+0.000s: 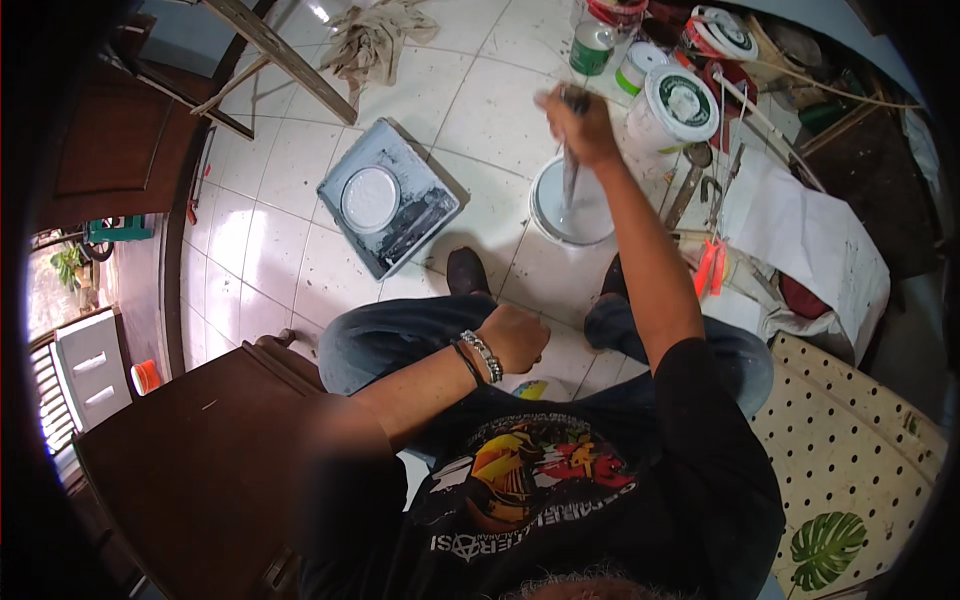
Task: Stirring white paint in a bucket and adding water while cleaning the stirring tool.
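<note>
My right hand [585,130] is wrapped round a long paint-smeared stirring stick [569,185] with a dark top end. The stick stands nearly upright, its lower end in pale paint inside a round white bucket [575,242] on the floor between my feet. My left hand [515,340] rests by my left knee with its fingers curled into a loose fist, nothing showing in it. A chain bracelet [482,355] is round that wrist. Left of the bucket lies a grey paint tray [425,190], smeared dark, with a round pale-grey lid [370,199] in it.
Paint buckets [672,108] and a green-labelled jar [591,50] crowd the far right. Tools such as a paint-stained scraper [688,185] lie beside a white sheet [800,240]. A wooden trestle leg [290,60] and a crumpled cloth [375,40] are far left. A brown cabinet [200,450] flanks me.
</note>
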A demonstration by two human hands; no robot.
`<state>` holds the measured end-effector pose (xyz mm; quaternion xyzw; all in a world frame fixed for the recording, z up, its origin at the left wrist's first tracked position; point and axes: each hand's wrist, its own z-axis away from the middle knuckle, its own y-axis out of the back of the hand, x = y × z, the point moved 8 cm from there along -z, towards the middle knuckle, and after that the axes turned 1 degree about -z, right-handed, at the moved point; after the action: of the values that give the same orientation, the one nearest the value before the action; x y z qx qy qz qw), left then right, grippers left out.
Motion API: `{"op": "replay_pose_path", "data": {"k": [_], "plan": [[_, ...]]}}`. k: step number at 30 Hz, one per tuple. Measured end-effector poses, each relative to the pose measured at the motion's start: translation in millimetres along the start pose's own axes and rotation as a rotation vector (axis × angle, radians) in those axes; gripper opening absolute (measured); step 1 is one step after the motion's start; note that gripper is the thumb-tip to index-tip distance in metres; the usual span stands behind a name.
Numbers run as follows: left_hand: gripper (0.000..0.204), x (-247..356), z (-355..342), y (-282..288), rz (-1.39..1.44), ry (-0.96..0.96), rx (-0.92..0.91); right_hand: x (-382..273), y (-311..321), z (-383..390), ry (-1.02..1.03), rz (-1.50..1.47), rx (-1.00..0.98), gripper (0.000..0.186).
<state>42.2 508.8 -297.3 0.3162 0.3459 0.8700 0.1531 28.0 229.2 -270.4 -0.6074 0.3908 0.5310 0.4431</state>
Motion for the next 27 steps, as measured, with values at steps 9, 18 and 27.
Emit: {"op": "replay_pose_path", "data": {"k": [9,18,27], "plan": [[0.029,2,-3,16,0.006,0.011,0.057,-18,11,1,0.031,-0.087,0.056,0.032],[0.035,5,-5,16,-0.020,0.019,0.021,13,23,17,0.111,-0.023,0.184,0.031],[0.039,8,-8,23,-0.059,0.016,0.035,29,29,35,0.260,0.085,0.141,0.034]]}}
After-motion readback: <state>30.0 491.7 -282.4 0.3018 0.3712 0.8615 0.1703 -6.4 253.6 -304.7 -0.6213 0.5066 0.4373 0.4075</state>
